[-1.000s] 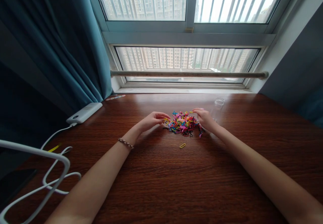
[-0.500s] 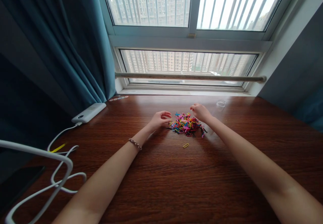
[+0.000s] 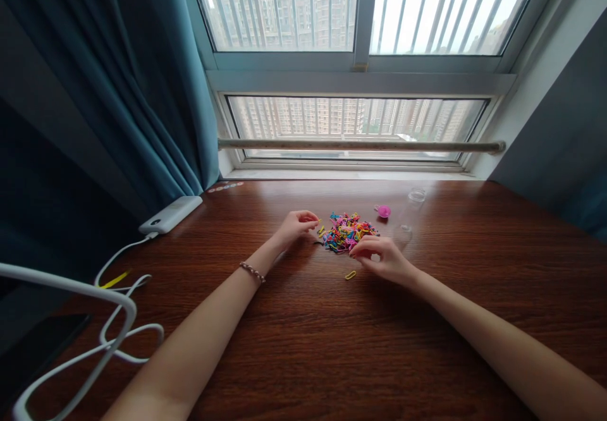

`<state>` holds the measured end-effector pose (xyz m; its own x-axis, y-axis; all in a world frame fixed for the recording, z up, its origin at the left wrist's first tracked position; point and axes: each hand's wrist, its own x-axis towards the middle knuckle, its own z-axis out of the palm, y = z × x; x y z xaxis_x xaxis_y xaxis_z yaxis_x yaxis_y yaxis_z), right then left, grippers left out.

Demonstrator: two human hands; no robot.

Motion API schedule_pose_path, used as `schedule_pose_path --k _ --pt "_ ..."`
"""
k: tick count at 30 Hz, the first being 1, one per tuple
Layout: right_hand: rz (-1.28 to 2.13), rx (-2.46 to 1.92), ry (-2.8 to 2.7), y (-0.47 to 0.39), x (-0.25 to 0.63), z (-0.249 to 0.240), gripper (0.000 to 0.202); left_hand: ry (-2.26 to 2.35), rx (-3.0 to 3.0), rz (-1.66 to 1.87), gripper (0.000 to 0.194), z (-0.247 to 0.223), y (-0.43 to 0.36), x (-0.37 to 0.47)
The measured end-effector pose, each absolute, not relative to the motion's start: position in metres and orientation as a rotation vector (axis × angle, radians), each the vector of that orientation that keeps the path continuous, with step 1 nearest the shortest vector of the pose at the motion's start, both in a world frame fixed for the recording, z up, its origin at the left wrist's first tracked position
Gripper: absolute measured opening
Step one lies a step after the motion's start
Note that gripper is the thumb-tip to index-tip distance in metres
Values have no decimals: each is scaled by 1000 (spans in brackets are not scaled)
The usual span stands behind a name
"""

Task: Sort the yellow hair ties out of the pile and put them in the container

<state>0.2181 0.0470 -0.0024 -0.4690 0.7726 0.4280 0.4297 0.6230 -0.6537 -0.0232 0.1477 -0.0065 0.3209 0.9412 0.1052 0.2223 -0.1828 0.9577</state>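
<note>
A pile of small multicoloured bands (image 3: 344, 234) lies on the brown table. My left hand (image 3: 298, 227) is at the pile's left side, thumb and fingers pinched on a small yellow band at the fingertips. Over the pile's lower right edge, my right hand (image 3: 385, 259) has its thumb and index finger together; whatever is between them is too small to name. One yellow band (image 3: 350, 275) lies apart, just below the pile. A pink cap-like piece (image 3: 384, 211) and a clear jar (image 3: 413, 209) stand behind my right hand.
On the left are a white power bank (image 3: 171, 213), looped white cable (image 3: 107, 343), a yellow strip (image 3: 115, 280) and a dark flat object (image 3: 45, 358). A blue curtain (image 3: 161, 92) hangs beside the window, whose rail (image 3: 360, 146) runs behind the table (image 3: 303, 358).
My right hand has moved toward me, from the pile's far right side to its near right edge, uncovering the pink piece and more of the jar. My left hand has closed its fingers.
</note>
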Motion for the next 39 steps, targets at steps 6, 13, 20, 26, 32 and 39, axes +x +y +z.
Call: schedule_pose_path --k 6,13,20,26,32,39 --pt "607 -1020 -2086 52 221 -5 28 931 1697 640 28 7 136 -21" --pt "102 -1216 -1827 74 238 -25 18 684 1824 182 26 7 111 7" --pt "-10 -1114 -2081 74 237 -31 22 1080 1963 702 31 -4 133 -5" --pt "-46 -1104 -2118 76 236 -35 24 1333 2207 979 30 -31 152 -20" --pt "-76 -1089 -2036 80 237 -38 20 1243 2399 890 22 -39 151 -20" --pt "-69 -1088 -2100 80 238 -39 21 1218 2361 967 20 -40 151 -21"
